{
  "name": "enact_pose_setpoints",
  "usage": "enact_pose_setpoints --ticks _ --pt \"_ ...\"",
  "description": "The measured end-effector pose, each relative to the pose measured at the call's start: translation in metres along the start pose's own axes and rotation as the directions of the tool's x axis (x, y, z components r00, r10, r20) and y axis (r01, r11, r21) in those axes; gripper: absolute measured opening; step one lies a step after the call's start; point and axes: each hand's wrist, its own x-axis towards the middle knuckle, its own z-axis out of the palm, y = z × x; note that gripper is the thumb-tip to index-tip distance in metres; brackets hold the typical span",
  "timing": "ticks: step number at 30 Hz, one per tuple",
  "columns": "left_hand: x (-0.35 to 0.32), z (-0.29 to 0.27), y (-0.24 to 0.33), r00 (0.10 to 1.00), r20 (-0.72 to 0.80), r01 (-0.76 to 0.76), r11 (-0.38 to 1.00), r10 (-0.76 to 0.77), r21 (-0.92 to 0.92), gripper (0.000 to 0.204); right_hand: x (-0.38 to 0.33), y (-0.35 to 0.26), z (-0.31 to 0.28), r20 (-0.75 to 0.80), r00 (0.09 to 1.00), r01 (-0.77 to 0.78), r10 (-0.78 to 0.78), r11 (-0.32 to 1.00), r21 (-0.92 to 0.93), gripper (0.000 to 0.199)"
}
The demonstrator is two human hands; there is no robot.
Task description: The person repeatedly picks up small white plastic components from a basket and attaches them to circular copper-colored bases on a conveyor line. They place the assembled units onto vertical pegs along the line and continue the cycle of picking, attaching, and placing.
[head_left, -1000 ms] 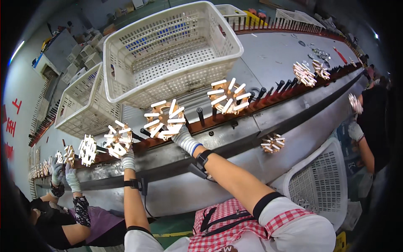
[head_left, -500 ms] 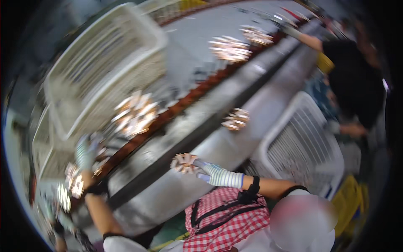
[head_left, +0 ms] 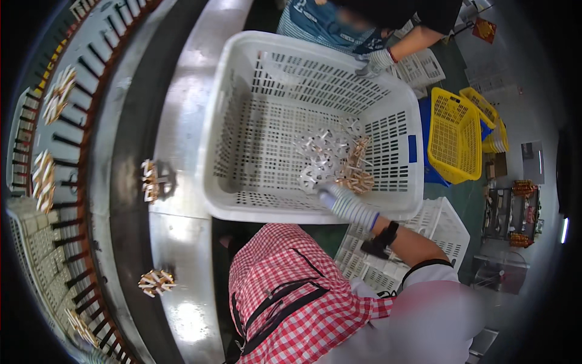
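My right hand (head_left: 350,207), in a striped white glove, reaches over the near rim of a large white slatted basket (head_left: 267,212). Its fingers are drawn together at the edge of a small pile of pale, whitish spoked parts (head_left: 324,151). What lies between the fingertips is hidden. Right beside them are copper-coloured spoked parts (head_left: 356,181), in the same corner of the basket. My left hand is not identifiable; a blurred gloved shape at the lower left edge does not show whose it is.
Two copper-and-white spoked parts (head_left: 156,282) rest on the metal ledge (head_left: 182,242). Left of it runs a curved belt (head_left: 73,133) carrying similar parts. Across the basket, a co-worker's gloved hand (head_left: 377,62) touches its rim. Yellow crates (head_left: 454,136) stand at right.
The view has swung right, bringing the white basket to the middle. My right hand has left the spoked part on the metal ledge and now reaches inside the basket.
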Motion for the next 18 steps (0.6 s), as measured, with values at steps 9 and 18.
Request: enact_pose_setpoints --ticks 9,18 --pt "-0.180 0.252 0.587 -0.107 0.584 0.246 0.591 0.804 -0.768 0.039 0.103 0.355 -0.088 0.035 0.733 -0.461 0.679 0.534 -0.709 0.032" --pt "-0.550 0.526 0.751 -0.456 0.883 0.579 0.791 0.112 0.198 0.055 0.146 0.461 -0.064 -0.170 0.806 -0.457 0.567 0.413 -0.788 0.041"
